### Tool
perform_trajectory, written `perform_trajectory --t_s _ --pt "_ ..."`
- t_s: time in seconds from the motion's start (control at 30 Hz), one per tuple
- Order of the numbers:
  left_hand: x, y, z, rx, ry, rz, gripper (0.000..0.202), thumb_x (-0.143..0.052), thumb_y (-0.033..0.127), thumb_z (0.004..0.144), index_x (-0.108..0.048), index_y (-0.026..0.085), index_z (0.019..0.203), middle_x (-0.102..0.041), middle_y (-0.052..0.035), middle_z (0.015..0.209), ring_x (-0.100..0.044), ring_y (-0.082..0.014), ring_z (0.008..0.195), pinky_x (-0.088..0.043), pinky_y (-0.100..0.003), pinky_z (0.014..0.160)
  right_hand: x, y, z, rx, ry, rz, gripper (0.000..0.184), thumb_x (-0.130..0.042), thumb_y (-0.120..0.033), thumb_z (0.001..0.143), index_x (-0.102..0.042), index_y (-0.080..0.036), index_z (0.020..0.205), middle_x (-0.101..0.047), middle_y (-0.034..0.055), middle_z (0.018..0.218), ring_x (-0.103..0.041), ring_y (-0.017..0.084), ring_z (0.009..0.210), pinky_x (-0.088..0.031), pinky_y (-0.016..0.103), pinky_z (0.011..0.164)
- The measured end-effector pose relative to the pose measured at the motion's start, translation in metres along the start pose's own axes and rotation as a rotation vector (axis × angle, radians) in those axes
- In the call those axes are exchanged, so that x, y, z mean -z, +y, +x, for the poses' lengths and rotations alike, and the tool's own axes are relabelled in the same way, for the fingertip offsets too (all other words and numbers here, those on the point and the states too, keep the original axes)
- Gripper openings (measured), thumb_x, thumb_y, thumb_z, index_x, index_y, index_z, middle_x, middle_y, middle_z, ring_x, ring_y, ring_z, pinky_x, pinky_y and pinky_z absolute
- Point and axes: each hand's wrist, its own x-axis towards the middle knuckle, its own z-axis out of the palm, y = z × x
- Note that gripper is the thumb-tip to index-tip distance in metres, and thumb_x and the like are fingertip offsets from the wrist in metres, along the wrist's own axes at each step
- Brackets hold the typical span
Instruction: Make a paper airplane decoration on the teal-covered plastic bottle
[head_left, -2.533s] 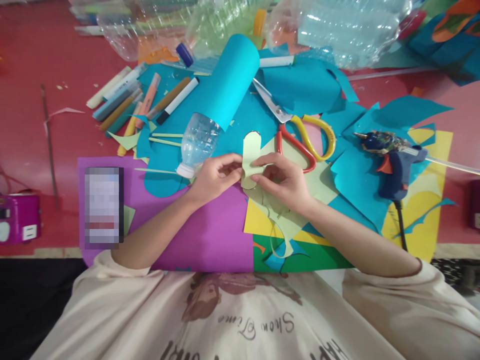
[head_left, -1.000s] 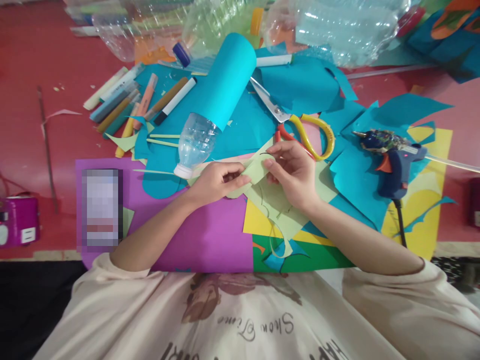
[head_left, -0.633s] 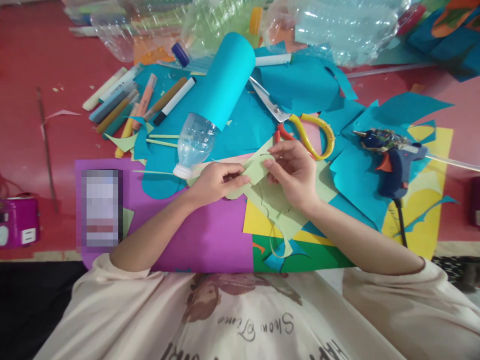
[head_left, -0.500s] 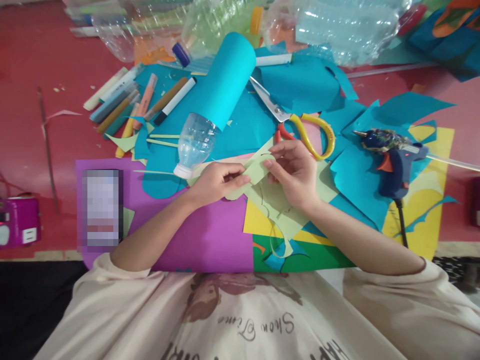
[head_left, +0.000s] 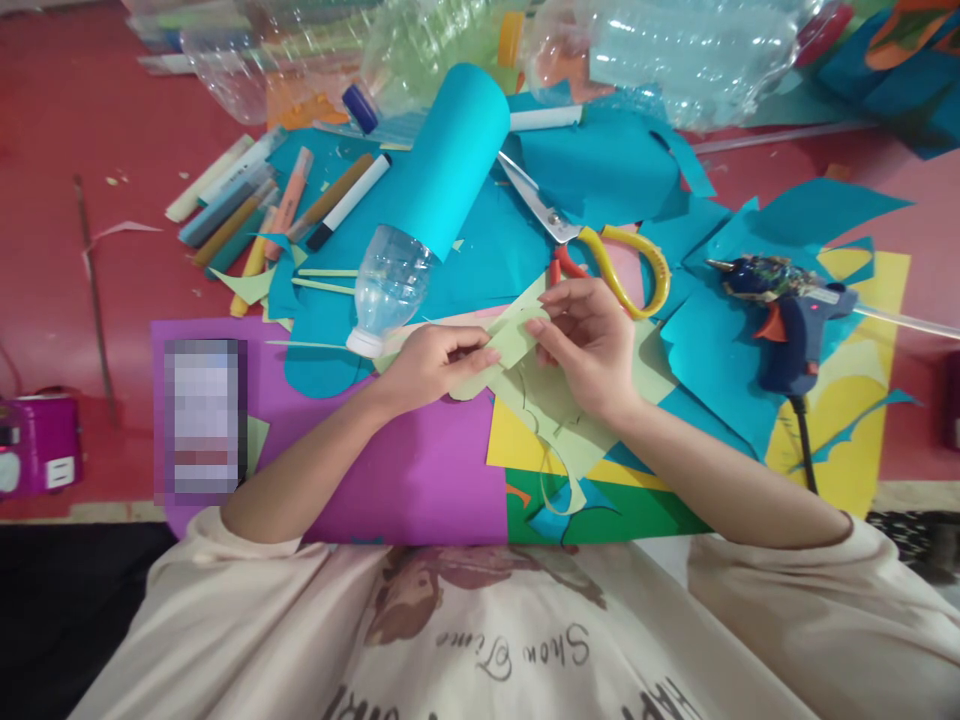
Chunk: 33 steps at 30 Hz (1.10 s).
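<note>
My left hand [head_left: 431, 365] and my right hand [head_left: 589, 345] both pinch a small pale green paper cutout [head_left: 508, 345] between them, low over the purple sheet [head_left: 420, 470]. The left thumb and fingers close on its near left end, the right fingertips grip its far right end. Just beyond the hands lies a clear plastic bottle wrapped in teal paper [head_left: 431, 205], its neck pointing at my left hand. Scissors with yellow and red handles [head_left: 600, 255] lie right behind my right hand.
A blue glue gun [head_left: 784, 315] with its cable rests on teal and yellow paper at the right. Several markers [head_left: 255, 205] lie at the back left. A phone [head_left: 201, 420] lies on the purple sheet. Empty clear bottles [head_left: 675, 55] crowd the back edge. A purple box [head_left: 34, 445] sits far left.
The green cutout stood upright between my hands 2.5 s ago and is now turned flat and slanted. My right hand shifted up and right a little. Since one second ago almost nothing moved.
</note>
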Motion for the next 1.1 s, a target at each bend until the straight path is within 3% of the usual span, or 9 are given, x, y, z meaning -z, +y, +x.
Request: perform_trajectory --t_s 0.67,0.9,1.1 --pt "0.0018 -0.0002 -0.0006 -0.017 -0.018 0.084 0.038 -0.048 0.035 0.089 -0.036 0.019 0.057 -0.03 0.0059 0.054 -0.03 -0.0074 0.05 -0.024 -0.024 0.049 -0.0014 0.009 -0.0006 0.116 0.022 0.037 0.02 -0.069 -0.041 0.086 -0.054 -0.028 0.09 -0.047 -0.005 0.072 -0.048 0.006 0.045 -0.042 0.02 0.036" --pt "0.0008 0.0025 0.0 -0.024 -0.011 0.07 0.038 -0.049 0.033 0.086 -0.032 0.019 0.055 -0.027 0.0061 0.053 -0.028 -0.0072 0.049 -0.023 -0.024 0.048 -0.0026 0.0054 -0.0008 0.092 0.04 0.057 0.022 -0.071 -0.041 0.084 -0.055 -0.027 0.087 -0.049 -0.0046 0.072 -0.048 0.005 0.045 -0.042 0.019 0.035" --pt "0.0015 0.0009 -0.0014 -0.054 -0.045 0.155 0.035 -0.052 0.031 0.082 -0.035 0.019 0.054 -0.032 0.0057 0.05 -0.032 -0.0072 0.049 -0.024 -0.024 0.049 -0.0037 -0.0006 -0.0008 0.011 -0.009 0.116 0.029 -0.074 -0.044 0.08 -0.054 -0.026 0.089 -0.049 -0.0055 0.07 -0.049 0.006 0.046 -0.044 0.02 0.036"
